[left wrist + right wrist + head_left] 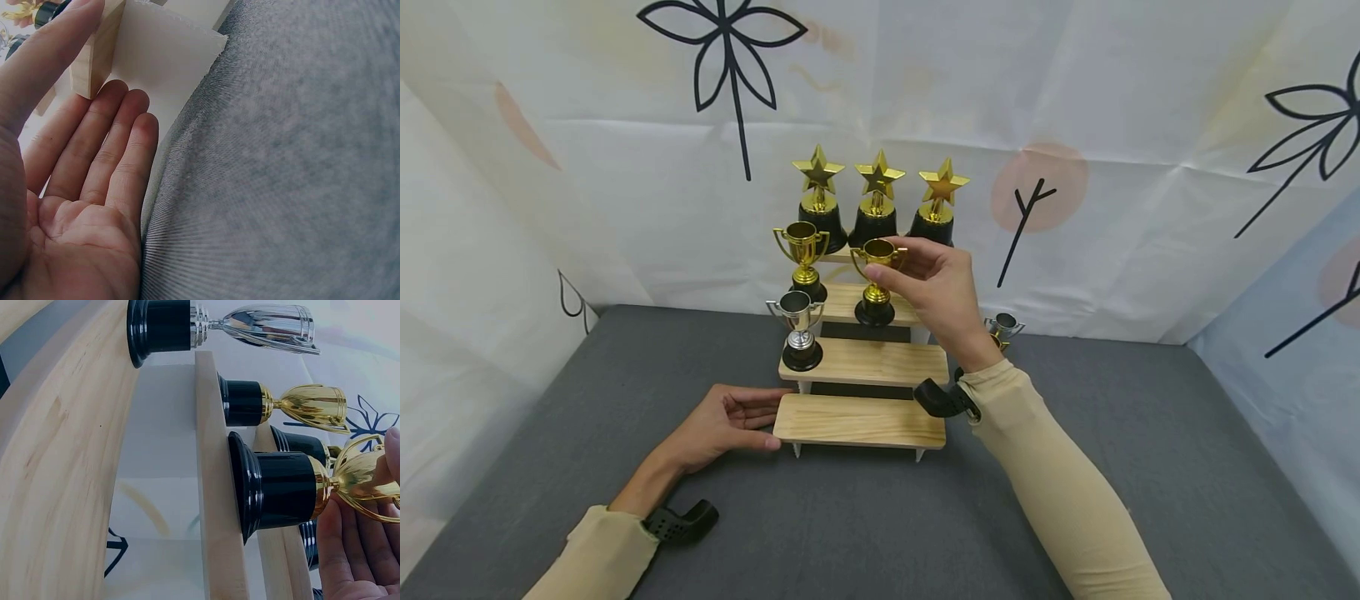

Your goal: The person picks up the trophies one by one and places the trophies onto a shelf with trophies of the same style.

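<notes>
My right hand (938,287) pinches a small gold trophy cup (876,310) with a black base, thumb on the near side of the bowl. In the right wrist view its base (284,489) is right at the edge of the third step of a wooden tiered stand (859,421). My left hand (718,429) lies at the left end of the lowest step. Its fingers are straight, their tips at the wooden edge (94,65) in the left wrist view, thumb along the front corner. Left of the held cup stands another gold cup (805,250).
Three gold star trophies (875,200) line the top step. A silver cup (801,329) stands at the left of the second step. Another silver cup (1004,323) shows behind my right wrist, partly hidden. A white printed cloth (925,100) hangs behind the grey table (850,533).
</notes>
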{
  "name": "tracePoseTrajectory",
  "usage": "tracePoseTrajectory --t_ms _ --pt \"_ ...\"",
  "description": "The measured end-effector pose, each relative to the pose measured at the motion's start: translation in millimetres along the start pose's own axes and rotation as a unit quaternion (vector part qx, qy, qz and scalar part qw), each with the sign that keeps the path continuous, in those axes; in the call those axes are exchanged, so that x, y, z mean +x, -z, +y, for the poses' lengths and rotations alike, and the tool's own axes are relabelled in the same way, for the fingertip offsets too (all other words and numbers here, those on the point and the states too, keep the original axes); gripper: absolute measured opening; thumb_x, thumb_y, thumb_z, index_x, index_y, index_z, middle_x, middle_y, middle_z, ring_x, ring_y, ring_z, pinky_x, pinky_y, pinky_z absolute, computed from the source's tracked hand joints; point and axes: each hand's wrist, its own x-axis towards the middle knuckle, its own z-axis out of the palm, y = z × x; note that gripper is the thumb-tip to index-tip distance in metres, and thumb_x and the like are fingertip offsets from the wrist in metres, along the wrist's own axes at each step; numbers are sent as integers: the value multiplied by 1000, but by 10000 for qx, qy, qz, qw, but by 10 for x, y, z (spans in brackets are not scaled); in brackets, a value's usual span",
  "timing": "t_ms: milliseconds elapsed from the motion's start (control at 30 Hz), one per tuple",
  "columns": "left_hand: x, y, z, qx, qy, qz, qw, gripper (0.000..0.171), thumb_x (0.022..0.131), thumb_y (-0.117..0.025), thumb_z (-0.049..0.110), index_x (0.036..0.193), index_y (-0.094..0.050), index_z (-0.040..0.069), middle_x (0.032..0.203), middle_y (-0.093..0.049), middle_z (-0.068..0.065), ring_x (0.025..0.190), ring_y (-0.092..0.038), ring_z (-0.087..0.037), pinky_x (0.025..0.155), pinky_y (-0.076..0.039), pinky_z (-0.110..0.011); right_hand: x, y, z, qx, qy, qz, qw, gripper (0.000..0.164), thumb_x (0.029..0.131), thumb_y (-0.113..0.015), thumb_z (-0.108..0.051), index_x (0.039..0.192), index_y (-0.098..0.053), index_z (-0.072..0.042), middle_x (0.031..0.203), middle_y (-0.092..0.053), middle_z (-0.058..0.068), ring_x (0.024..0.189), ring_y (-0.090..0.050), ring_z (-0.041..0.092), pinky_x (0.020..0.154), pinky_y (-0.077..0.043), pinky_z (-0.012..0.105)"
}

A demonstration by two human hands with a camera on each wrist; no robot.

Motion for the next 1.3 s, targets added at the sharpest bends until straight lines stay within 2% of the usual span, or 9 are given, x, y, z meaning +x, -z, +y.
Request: tracePoseTrajectory --t_ms 700,1300 --pt "-3 3 6 23 -10 4 10000 74 78 -82 -8 141 -44 -19 141 -49 -36 121 -63 -19 99 -54 -37 80 -46 35 -260 35 166 9995 39 87 -81 -4 124 -70 3 109 -73 16 98 -72 22 86 -62 33" --pt "-8 1 7 30 20 23 10000 74 78 -83 -7 141 -45 -19 141 -50 -34 121 -63 -19 100 -54 -37 128 -70 69 -144 63 292 9995 41 86 -80 0 124 -68 6 108 -72 19 97 -71 22 82 -63 32"
